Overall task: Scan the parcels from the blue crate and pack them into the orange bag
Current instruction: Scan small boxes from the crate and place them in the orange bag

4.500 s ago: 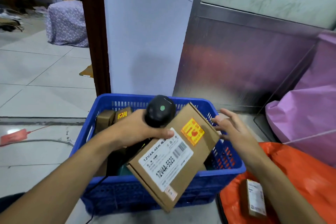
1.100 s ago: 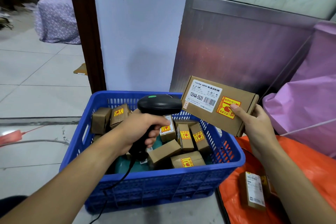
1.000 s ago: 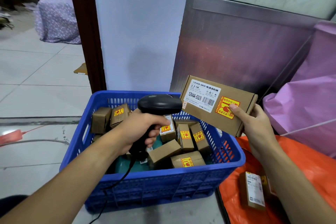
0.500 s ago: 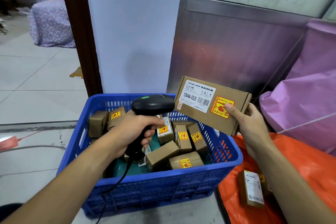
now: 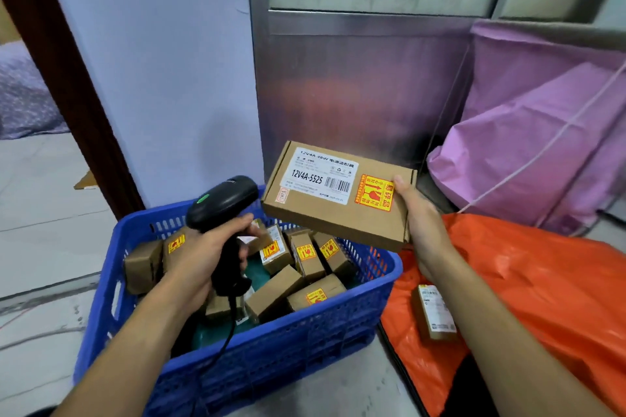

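The left hand (image 5: 200, 256) is wrapped tight round a black handheld barcode scanner (image 5: 222, 203) above the blue plastic crate (image 5: 271, 352) of small boxes. The right hand (image 5: 418, 213) grips a flat brown cardboard parcel (image 5: 338, 195) by its right end, label up, long axis left-right. An orange plastic bag (image 5: 542, 281) lies on the grey floor (image 5: 44, 200).

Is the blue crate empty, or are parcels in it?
Not empty: several small brown parcels lie inside the crate.
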Motion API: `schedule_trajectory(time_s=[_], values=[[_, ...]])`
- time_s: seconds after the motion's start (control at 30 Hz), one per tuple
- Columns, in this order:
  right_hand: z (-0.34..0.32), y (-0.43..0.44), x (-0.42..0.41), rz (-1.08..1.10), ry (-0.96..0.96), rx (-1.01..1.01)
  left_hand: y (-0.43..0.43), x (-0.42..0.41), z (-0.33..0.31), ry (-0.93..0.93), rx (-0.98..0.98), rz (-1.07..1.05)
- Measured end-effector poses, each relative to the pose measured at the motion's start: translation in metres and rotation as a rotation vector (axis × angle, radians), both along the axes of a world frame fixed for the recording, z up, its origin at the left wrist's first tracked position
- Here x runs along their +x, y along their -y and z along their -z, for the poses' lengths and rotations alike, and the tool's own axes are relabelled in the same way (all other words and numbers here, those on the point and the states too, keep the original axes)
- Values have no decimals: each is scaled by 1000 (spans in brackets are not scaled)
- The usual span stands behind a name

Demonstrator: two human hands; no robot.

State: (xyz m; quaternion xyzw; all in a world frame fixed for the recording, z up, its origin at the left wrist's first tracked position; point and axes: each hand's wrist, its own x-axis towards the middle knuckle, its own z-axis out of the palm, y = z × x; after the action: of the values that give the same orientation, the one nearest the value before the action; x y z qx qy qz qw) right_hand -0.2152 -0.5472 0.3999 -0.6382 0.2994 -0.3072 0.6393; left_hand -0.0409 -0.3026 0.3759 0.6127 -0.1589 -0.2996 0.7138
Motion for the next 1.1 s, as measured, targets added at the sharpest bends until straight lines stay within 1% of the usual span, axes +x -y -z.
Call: schedule_trajectory(time_s=[0.1,0.23,0.3,0.37,0.53,0.6,0.7,0.77,0.9,1.03,1.1], values=[[5,4,-22,-16,2,42,11,-9,-2,-45,7,30],[8,22,-54,-119,-8,60,37,-31,-4,6,53,55],[15,32,-71,-191,-31,85,52,-40,-4,28,32,44],[26,41,-91,-214,-50,117,69,-50,2,49,31,44],[65,62,-129,-131,-64,188,116,-74,30,44,82,41],[83,67,-139,-87,-35,276,136,-83,46,30,110,9],[110,68,-150,-34,34,437,165,-101,71,93,121,-53],[135,71,-161,-4,46,488,184,-115,92,123,153,-46],[190,75,-185,91,24,541,210,-141,135,109,234,21],[233,70,-206,154,-68,612,224,-159,169,178,269,104],[254,69,-217,173,-109,649,231,-164,187,212,317,163]])
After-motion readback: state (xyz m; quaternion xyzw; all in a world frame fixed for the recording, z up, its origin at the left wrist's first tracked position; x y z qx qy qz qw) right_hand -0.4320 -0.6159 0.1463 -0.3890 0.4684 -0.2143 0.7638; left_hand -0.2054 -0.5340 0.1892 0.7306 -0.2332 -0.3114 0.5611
